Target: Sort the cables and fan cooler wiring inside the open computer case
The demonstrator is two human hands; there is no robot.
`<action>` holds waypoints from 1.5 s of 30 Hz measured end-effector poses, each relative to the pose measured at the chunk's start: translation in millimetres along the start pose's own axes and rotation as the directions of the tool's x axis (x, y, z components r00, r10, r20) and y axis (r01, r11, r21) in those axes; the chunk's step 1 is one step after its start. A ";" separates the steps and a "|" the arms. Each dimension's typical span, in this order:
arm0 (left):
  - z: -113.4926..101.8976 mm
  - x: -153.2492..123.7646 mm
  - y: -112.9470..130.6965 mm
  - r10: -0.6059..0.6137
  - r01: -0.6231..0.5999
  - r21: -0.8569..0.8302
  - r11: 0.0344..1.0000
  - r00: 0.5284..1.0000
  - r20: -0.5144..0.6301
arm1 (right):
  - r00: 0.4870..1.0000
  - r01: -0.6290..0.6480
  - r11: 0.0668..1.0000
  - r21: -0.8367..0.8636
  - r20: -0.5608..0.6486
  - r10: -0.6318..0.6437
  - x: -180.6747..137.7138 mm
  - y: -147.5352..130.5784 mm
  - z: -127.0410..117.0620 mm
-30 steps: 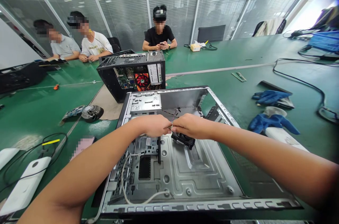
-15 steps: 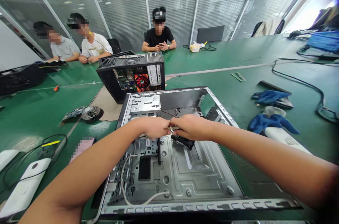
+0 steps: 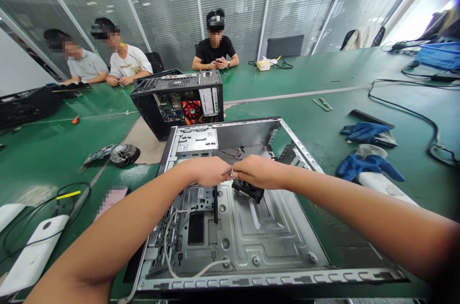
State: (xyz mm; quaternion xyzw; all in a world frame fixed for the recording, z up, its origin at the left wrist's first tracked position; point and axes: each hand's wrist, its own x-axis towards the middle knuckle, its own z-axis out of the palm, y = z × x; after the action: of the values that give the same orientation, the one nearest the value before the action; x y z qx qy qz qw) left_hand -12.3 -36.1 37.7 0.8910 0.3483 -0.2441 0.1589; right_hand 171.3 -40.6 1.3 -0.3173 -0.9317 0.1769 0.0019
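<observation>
Two hands meet fingertip to fingertip: the left hand (image 3: 206, 172) and the right hand (image 3: 257, 172), fingers (image 3: 225, 175) of both clenched in a pinch on one small pale part (image 3: 232, 171), too small to identify, where the thin wires (image 3: 230, 154) end. One black fan (image 3: 248, 190) sits tilted just under the right hand; contact cannot be told. All this hangs inside one open grey case (image 3: 269, 279), lying flat, which also holds one white cable (image 3: 187, 273). Beyond it stands a second case (image 3: 178, 100), black, with boards and a red fan inside. Two blue gloves (image 3: 366, 165) lie to the right on the green surface (image 3: 323, 83). Three people sit at its far side
</observation>
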 end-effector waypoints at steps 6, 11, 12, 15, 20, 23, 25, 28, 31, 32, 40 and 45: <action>-0.3 -3.4 2.2 -0.019 0.022 0.059 0.998 0.999 -0.045 | 1.000 0.017 0.991 0.134 0.009 -0.019 4.6 2.6 -0.7; 0.8 -4.7 4.0 -0.062 0.064 0.061 0.996 0.997 -0.044 | 0.999 0.020 0.977 0.210 0.035 -0.028 8.2 5.5 -0.7; 0.6 -4.5 4.2 -0.065 0.067 0.057 0.996 0.997 -0.036 | 0.999 0.015 0.982 0.187 0.028 -0.021 7.9 5.5 -0.6; -0.5 -3.6 4.0 -0.048 0.048 0.028 0.998 0.999 0.005 | 1.000 0.003 0.995 0.096 0.007 -0.004 4.6 4.0 -0.5; -0.6 -1.8 0.7 0.038 -0.037 -0.044 0.998 0.999 0.026 | 1.000 -0.020 1.000 0.012 0.004 0.020 -2.1 -0.8 -2.2; 0.4 -1.0 -1.6 0.057 -0.055 -0.071 0.996 0.998 0.040 | 1.000 -0.010 0.999 -0.038 -0.005 0.010 -4.2 -2.1 -2.9; 0.5 -0.7 -2.5 0.062 -0.057 -0.079 0.995 0.997 0.052 | 1.000 0.008 0.999 -0.047 -0.012 -0.008 -4.9 -2.1 -3.1; 0.0 -0.6 -2.2 0.064 -0.061 -0.069 0.996 0.997 0.051 | 0.999 0.032 0.999 -0.043 -0.021 -0.033 -4.9 -1.2 -3.2; -0.4 -0.7 -0.9 0.032 -0.032 -0.024 0.999 0.999 0.026 | 0.999 0.034 0.999 -0.011 -0.020 -0.035 -3.2 0.5 -2.8; -0.3 -0.9 -0.4 0.017 -0.017 -0.008 1.000 1.000 0.012 | 0.999 0.031 1.000 0.003 -0.019 -0.031 -2.3 1.3 -2.4; 0.1 -2.2 2.7 -0.023 0.024 0.038 0.999 1.000 -0.022 | 1.000 0.017 0.998 0.059 -0.010 -0.017 2.2 6.1 2.3; 0.2 -1.5 2.2 0.014 -0.014 0.003 1.000 1.000 0.009 | 1.000 0.004 1.000 0.000 -0.030 -0.004 -1.7 0.1 -0.4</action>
State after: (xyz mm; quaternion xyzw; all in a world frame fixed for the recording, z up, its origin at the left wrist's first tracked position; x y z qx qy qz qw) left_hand -11.8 -38.7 38.6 0.8925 0.3412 -0.2474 0.1606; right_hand 172.7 -41.4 1.8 -0.3183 -0.9321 0.1722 0.0161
